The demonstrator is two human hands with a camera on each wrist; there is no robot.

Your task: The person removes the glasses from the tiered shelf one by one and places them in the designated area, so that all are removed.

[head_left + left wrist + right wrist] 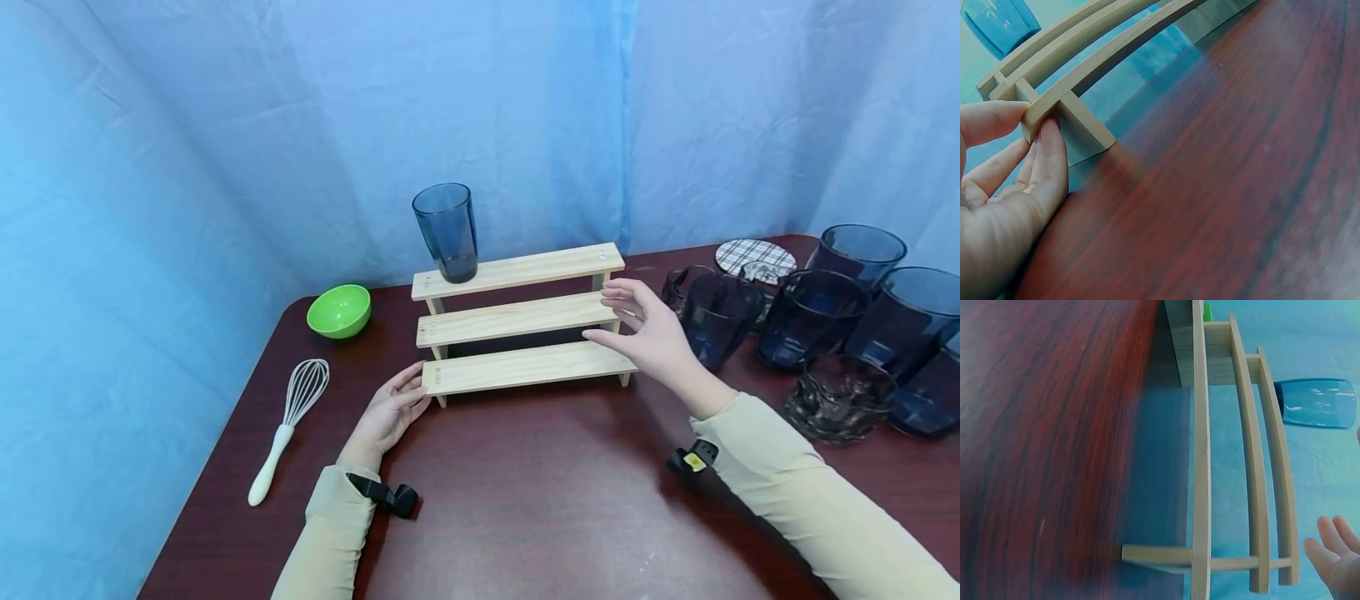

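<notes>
A three-tier wooden step shelf [519, 332] stands near the middle of the dark red-brown surface [540, 500], its steps rising toward the blue curtain at twelve o'clock. The left hand [388, 412] rests on the surface at the shelf's nine o'clock end, thumb on top of the lowest step's corner and fingers [1047, 162] against its end and the side support, lightly pinching it. The right hand [651, 332] hovers at the three o'clock end, fingers spread and relaxed, just beside the middle and lowest steps; whether it touches the wood I cannot tell, and it holds nothing. A blue tumbler [446, 231] stands upright on the top step at its left end. At ten o'clock from the shelf sits a green bowl [339, 310], and a white-handled whisk [288, 425] lies at about eight o'clock. Off at three o'clock a cluster of dark blue glasses [813, 317] crowds the surface, with a clear faceted glass [840, 398] in front and a plaid coaster [753, 255] behind.
</notes>
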